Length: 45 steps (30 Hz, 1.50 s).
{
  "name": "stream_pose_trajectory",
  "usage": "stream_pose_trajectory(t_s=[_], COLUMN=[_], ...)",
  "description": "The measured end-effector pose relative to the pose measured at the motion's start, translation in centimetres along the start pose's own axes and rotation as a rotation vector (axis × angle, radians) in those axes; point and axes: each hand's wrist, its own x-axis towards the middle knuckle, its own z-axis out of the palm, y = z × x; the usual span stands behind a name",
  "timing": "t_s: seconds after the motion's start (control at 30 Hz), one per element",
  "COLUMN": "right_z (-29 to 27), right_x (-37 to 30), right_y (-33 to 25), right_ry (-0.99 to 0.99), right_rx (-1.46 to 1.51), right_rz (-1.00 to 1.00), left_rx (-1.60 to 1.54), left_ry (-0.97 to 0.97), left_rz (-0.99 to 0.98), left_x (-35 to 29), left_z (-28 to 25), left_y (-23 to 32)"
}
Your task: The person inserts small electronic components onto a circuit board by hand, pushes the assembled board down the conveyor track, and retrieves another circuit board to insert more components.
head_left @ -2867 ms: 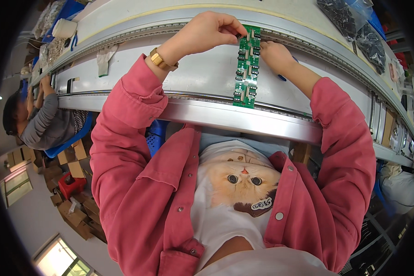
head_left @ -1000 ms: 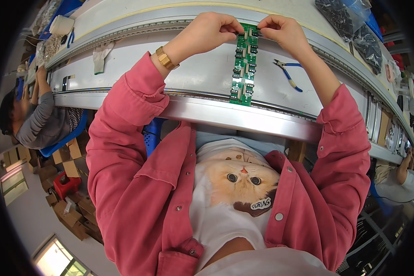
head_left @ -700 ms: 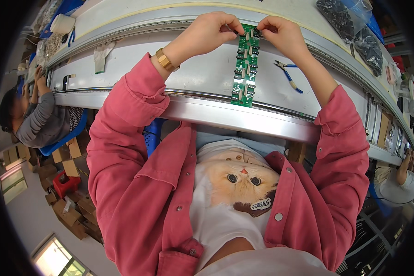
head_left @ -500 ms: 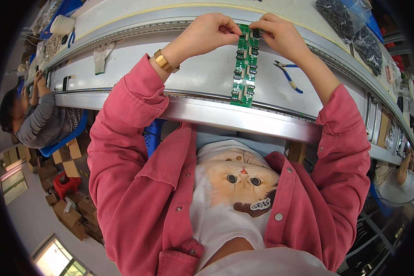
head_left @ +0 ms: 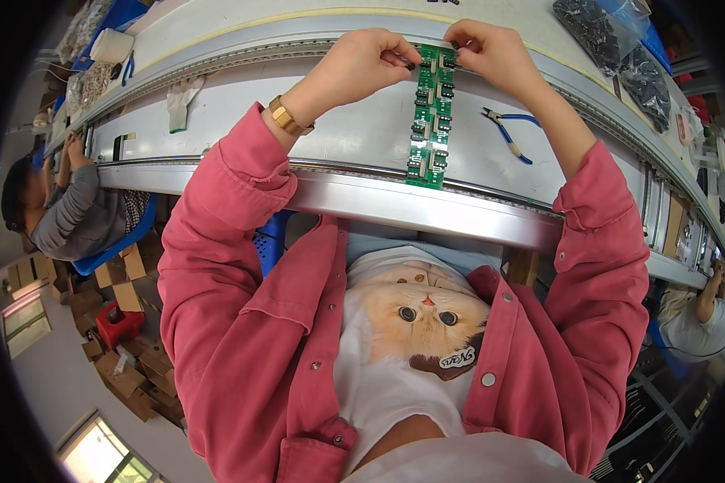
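Both hands have closed in on the far end of the green circuit board (head_left: pixel 431 117) since a moment ago. Left-hand fingers (head_left: pixel 395 58) pinch a small dark part at the board's top left corner; right-hand fingers (head_left: pixel 463 44) grip its top right corner. The board lies lengthwise across the grey table (head_left: pixel 354 137), its near end at the front rail. Seating the part likely wants steady, square pressure. Blue-handled pliers (head_left: pixel 507 133) lie just right. Clear bags of dark components (head_left: pixel 612 44) sit at the far right edge.
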Motion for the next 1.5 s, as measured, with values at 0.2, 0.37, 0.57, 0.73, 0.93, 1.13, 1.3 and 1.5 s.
stream_pose_trajectory(t_s=[0.2, 0.37, 0.57, 0.73, 0.93, 1.13, 1.3, 1.5], right_z=[0.1, -0.3, -0.4, 0.5, 0.4, 0.7, 0.6, 0.7], right_x=[0.3, 0.4, -0.3, -0.4, -0.4, -0.3, -0.2, -0.3], right_y=[1.7, 0.8, -0.3, 0.0, -0.4, -0.2, -0.2, -0.6], right_ry=[0.092, 0.156, 0.032, 0.070, 0.050, 0.072, 0.079, 0.079], right_rx=[0.833, 0.937, 0.296, -0.017, -0.113, -0.225, -0.308, -0.385], right_rz=[0.288, 0.351, 0.152, -0.068, -0.110, -0.167, -0.202, -0.193], left_rx=[-0.012, 0.009, 0.018, 0.010, 0.036, 0.031, 0.061, 0.109], left_ry=[-0.035, -0.031, -0.042, -0.072, -0.101, -0.073, -0.059, -0.026], left_rz=[0.027, 0.046, 0.076, 0.064, 0.067, 0.091, 0.102, 0.132], left_x=[-0.2, -0.3, -0.5, -0.6, -0.5, -0.3, -0.2, 0.1], left_z=[-0.1, 0.0, 0.0, -0.1, -0.2, -0.1, -0.2, -0.1], left_y=[0.1, 0.2, 0.1, 0.4, 0.7, 0.2, 0.0, 0.1])
